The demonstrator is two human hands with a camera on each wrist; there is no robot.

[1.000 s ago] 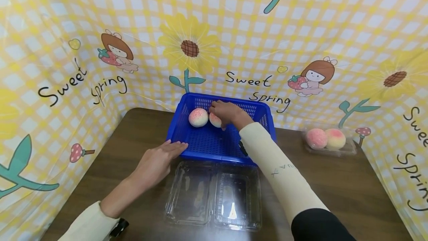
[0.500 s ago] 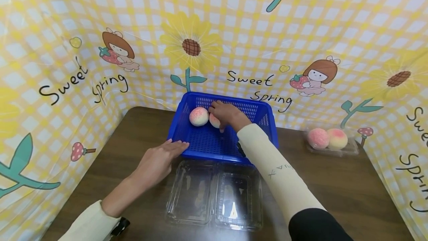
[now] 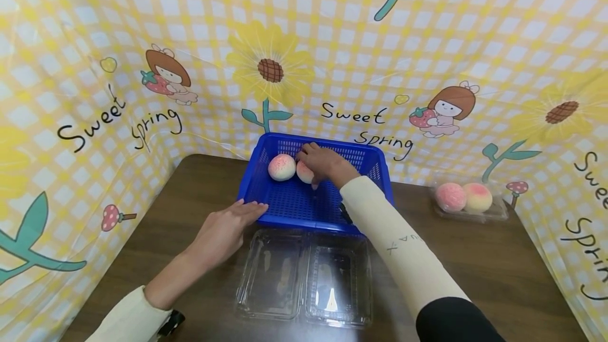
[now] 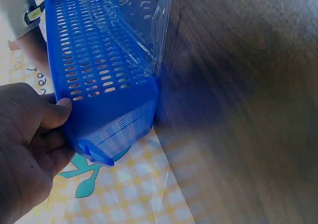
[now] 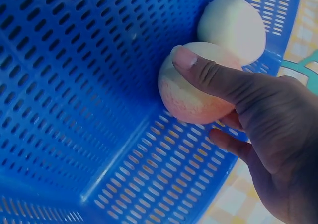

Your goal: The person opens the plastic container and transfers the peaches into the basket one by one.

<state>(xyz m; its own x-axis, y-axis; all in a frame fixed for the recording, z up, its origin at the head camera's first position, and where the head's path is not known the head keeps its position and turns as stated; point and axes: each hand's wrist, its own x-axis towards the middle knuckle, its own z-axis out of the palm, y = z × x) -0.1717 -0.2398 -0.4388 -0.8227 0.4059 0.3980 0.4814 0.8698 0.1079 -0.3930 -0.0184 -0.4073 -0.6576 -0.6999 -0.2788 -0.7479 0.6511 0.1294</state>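
A blue plastic basket (image 3: 304,210) with slotted walls stands on the table. Inside it, my right hand (image 3: 325,162) grips a pink-and-cream peach (image 5: 194,102), thumb on one side and fingers round the other. A second peach (image 3: 282,167) lies beside it in the basket, touching or nearly touching it in the right wrist view. My left hand (image 3: 225,228) holds the basket's near left corner, its thumb (image 4: 59,112) against the outer wall and its fingers at the rim. The right hand hides part of the gripped peach in the head view.
An opened clear plastic clamshell box (image 3: 304,278) lies in front of the basket. At the right, another clear box (image 3: 496,210) holds two peaches (image 3: 463,197). A yellow checked cloth (image 3: 332,41) hangs round the brown table (image 3: 475,268).
Hardly anything differs. Both hands keep their places at the basket and the peach; the head view shifts slightly.
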